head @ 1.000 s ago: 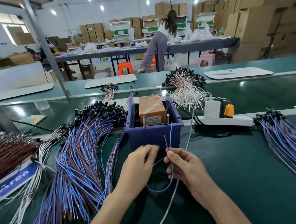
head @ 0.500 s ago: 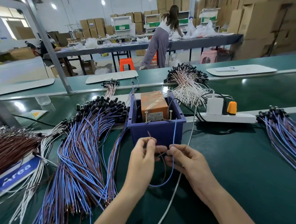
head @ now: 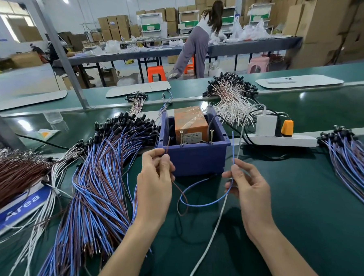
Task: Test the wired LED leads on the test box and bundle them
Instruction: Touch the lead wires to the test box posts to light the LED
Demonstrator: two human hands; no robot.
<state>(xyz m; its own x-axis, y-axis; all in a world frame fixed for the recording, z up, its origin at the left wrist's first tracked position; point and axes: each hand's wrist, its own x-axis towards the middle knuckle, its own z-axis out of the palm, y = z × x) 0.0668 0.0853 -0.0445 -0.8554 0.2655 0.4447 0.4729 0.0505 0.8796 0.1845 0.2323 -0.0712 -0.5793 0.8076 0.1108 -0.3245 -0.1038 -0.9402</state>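
Before the square blue plastic test box [head: 196,159], between a tangled heap of blue-brown leads [head: 95,184] and a white power strip [head: 282,140], the left hand [head: 156,181] pinches the thin brown wire [head: 168,146], the right hand [head: 250,187] the looping blue wire [head: 203,204].

The test box [head: 194,158] stands between a lead pile [head: 99,184], left, and a power strip [head: 282,141], right.

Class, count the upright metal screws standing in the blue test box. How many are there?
2. The left screw stands in the blue box near its front wall, left of centre; the right screw stands right of centre. Others may be hidden deeper inside.
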